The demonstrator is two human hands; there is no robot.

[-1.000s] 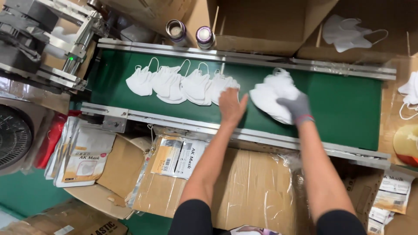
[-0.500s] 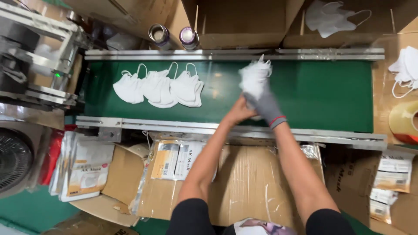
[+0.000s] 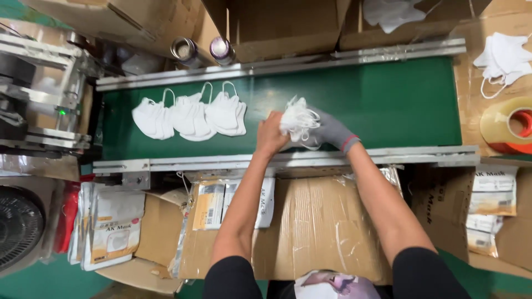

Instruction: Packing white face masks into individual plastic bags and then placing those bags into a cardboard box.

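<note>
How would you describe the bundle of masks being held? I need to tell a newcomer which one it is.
Start at the green conveyor belt. Three white masks lie flat in an overlapping row at its left; right of them, near the belt's front rail, the bundle of masks sits between the bare left hand and gloved right hand. It alone is bunched and lifted.

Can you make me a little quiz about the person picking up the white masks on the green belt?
1. How many white masks lie spread on the green belt?
2. True or false: the right hand wears a grey glove.
3. What do both hands hold together? A) roll of tape B) stack of white masks C) cardboard box

Key:
1. Three, overlapping in a row.
2. True; the left hand is bare.
3. B, the stack of white masks. The roll of tape lies off the belt, to the right.
</note>
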